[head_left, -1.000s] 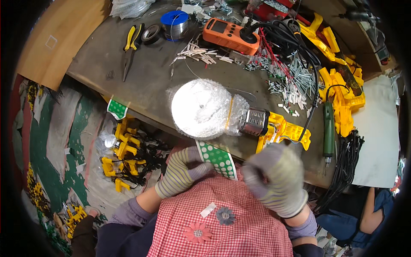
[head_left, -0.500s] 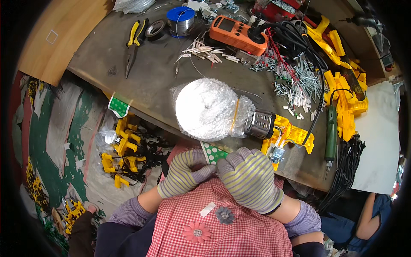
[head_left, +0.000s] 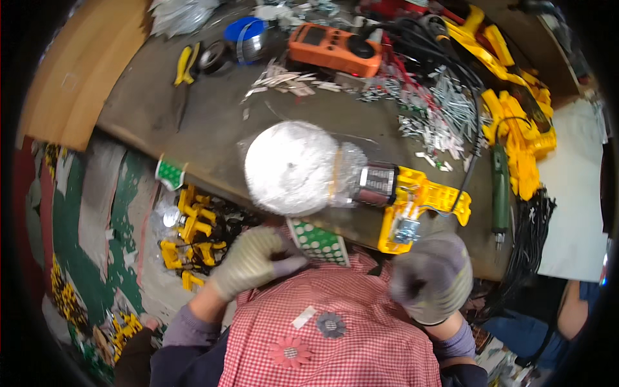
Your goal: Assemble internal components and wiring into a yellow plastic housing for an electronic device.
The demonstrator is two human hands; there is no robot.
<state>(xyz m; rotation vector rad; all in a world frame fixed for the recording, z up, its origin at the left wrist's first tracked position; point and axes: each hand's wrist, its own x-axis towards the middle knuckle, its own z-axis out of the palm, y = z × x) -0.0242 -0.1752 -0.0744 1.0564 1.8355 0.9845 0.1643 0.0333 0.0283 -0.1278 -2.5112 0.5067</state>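
Observation:
My left hand [head_left: 253, 261], in a striped knit glove, is beside a green piece with white dots [head_left: 319, 243] at the table's front edge. Its thumb is stretched out, apart from the fingers; I see nothing in its grasp. My right hand [head_left: 433, 278], gloved alike and blurred, is curled just below a yellow plastic tool housing [head_left: 394, 226]; anything inside the fingers is hidden. The open housing shows wires and a small metal part [head_left: 406, 231]. It is joined to a dark motor body [head_left: 377, 183], whose other end is wrapped in clear bubble wrap [head_left: 291, 169] with a band.
Pliers [head_left: 183, 80], a tape roll [head_left: 213, 58], a solder wire spool [head_left: 246, 40] and an orange meter [head_left: 334, 50] lie at the back. Loose screws [head_left: 454, 103] are heaped right, near a green screwdriver [head_left: 500, 193] and black cables [head_left: 529, 238]. Yellow housings [head_left: 193, 216] hang left.
My hands have parted: the right has moved right and down to below the housing, the left slightly left. More of the dotted green piece shows. The whole view has shifted a little.

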